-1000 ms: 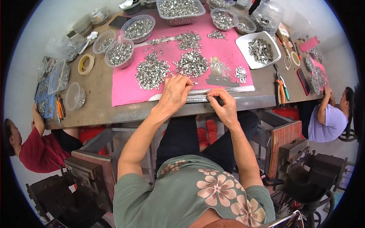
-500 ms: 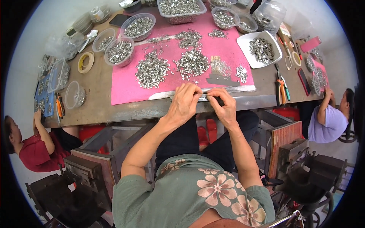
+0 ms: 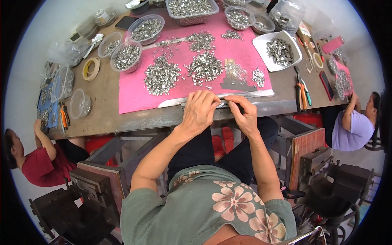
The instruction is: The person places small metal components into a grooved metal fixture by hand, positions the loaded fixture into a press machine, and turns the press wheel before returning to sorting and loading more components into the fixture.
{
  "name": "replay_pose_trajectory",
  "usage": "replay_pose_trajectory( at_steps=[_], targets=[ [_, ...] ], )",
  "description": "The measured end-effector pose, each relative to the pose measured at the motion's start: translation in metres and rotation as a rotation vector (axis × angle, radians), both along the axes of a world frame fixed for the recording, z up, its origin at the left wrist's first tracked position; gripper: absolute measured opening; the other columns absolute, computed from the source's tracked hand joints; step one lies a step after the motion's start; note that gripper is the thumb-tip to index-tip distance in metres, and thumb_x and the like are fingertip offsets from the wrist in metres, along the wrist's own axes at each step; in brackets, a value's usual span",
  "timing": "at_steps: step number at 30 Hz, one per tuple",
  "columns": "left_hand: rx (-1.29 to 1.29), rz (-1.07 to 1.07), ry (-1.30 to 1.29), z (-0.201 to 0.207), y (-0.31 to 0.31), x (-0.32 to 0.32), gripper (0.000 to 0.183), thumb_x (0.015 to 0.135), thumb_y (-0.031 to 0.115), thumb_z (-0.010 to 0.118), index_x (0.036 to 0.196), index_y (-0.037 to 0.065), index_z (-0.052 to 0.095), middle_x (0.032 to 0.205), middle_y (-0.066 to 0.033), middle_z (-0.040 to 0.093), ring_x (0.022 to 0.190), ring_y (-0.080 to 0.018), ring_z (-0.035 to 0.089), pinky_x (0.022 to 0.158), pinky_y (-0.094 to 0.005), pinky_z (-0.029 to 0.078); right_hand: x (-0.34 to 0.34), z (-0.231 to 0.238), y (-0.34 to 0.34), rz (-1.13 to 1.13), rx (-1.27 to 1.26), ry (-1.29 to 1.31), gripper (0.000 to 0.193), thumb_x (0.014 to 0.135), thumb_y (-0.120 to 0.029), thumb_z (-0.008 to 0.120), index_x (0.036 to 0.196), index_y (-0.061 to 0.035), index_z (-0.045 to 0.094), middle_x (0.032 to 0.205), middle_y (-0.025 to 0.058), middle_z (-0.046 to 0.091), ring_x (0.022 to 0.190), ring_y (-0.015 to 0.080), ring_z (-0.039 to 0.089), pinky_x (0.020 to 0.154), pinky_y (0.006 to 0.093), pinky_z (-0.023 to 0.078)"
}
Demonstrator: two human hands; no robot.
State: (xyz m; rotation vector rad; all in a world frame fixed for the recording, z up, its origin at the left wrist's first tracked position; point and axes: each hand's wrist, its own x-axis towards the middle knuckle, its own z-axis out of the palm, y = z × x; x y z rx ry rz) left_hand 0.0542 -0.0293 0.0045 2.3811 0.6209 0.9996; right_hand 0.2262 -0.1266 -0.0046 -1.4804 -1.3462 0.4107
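Along the near edge of the pink mat (image 3: 132,92), a metal bar (image 3: 223,105) sits between left hand (image 3: 199,109) and right hand (image 3: 246,113). Both pinches look nearly closed; can't tell on what. I'd keep it flat, hands steady.

Tub (image 3: 192,16) cut off above, silver piece (image 3: 223,105) partly hidden by left hand (image 3: 200,109)

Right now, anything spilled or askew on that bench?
Only some stray metal bits scattered around the heaps on the pink mat; odd because most are bunched. No obvious damage; detail at the left hand and right hand is too small to judge.
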Motion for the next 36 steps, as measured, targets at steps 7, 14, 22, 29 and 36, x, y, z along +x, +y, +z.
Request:
replay_pose_trajectory(
  at_steps=[7, 14, 22, 29, 36],
  targets=[
    [0.114, 0.001, -0.009, -0.002, -0.006, 0.000, 0.016, 0.083, 0.003, 0.073, 0.097, 0.005, 0.065, 0.097, -0.0079, 0.065, 0.094, -0.0284, 0.061, 0.087, -0.0410, 0.044, 0.000, -0.002, 0.000, 0.003, 0.025, 0.016, 0.013, 0.092, 0.000, 0.067, 0.103, -0.0008, 0.074, 0.102, 0.0109, 0.076, 0.096, 0.0245, 0.072, 0.089, 0.0339, 0.052],
    [0.190, 0.062, 0.038, -0.003, -0.004, -0.012, 0.017, 0.086, 0.011, 0.075, 0.103, 0.011, 0.074, 0.105, -0.0026, 0.070, 0.095, -0.0227, 0.062, 0.095, -0.0465, 0.040, 0.001, -0.001, 0.000, 0.002, 0.037, 0.012, 0.014, 0.091, 0.002, 0.067, 0.103, -0.0003, 0.074, 0.102, 0.0112, 0.076, 0.096, 0.0250, 0.072, 0.089, 0.0340, 0.052],
    [0.181, 0.104, 0.205, -0.002, 0.061, 0.000, 0.005, 0.089, 0.019, 0.075, 0.092, 0.016, 0.074, 0.083, -0.0004, 0.060, 0.089, -0.0220, 0.057, 0.096, -0.0457, 0.034, 0.001, 0.000, 0.002, 0.038, 0.087, 0.026, 0.016, 0.089, 0.004, 0.066, 0.103, 0.0008, 0.073, 0.101, 0.0130, 0.075, 0.092, 0.0266, 0.072, 0.082, 0.0340, 0.054],
    [0.174, 0.063, 0.225, -0.003, 0.062, -0.004, 0.005, 0.090, 0.017, 0.073, 0.091, 0.013, 0.071, 0.085, -0.0018, 0.058, 0.092, -0.0232, 0.057, 0.099, -0.0463, 0.034, 0.040, 0.015, 0.021, -0.137, 0.087, -0.286, 0.012, 0.089, 0.003, 0.068, 0.101, 0.0002, 0.072, 0.095, 0.0129, 0.067, 0.085, 0.0270, 0.067, 0.073, 0.0356, 0.052],
    [0.124, 0.028, 0.245, -0.001, 0.062, -0.008, 0.006, 0.088, 0.014, 0.074, 0.093, 0.015, 0.072, 0.089, -0.0016, 0.060, 0.095, -0.0233, 0.058, 0.101, -0.0507, 0.034, 0.045, 0.003, 0.046, -0.193, 0.047, -0.451, 0.007, 0.085, -0.004, 0.074, 0.091, -0.0015, 0.072, 0.087, 0.0122, 0.062, 0.084, 0.0323, 0.061, 0.077, 0.0431, 0.049]
  ],
)
